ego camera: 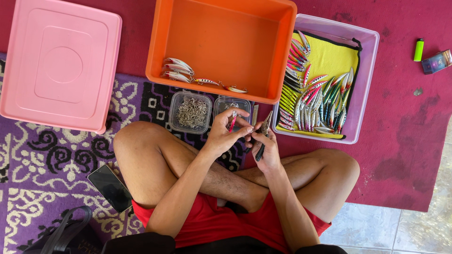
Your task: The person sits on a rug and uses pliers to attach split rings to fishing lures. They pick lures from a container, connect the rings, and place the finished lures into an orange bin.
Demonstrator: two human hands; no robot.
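Note:
I sit cross-legged on the floor. My left hand (225, 133) pinches a small red and silver fishing lure (233, 122) in front of me. My right hand (265, 151) grips small dark-handled pliers (263, 134), whose tip points at the lure. Both hands meet just in front of two small clear tubs: one with several metal hooks (190, 112), the other with small metal rings (231, 106). Beyond them an orange bin (221, 44) holds several finished lures (179, 69) along its near edge.
A lilac tub (363, 77) at right holds many coloured lures on a yellow cloth (329, 59). A pink lid (59, 63) lies at left. A black phone (109, 187) rests by my left knee, a dark bag (66, 235) below it. A green lighter (418, 49) and small box (437, 61) lie far right.

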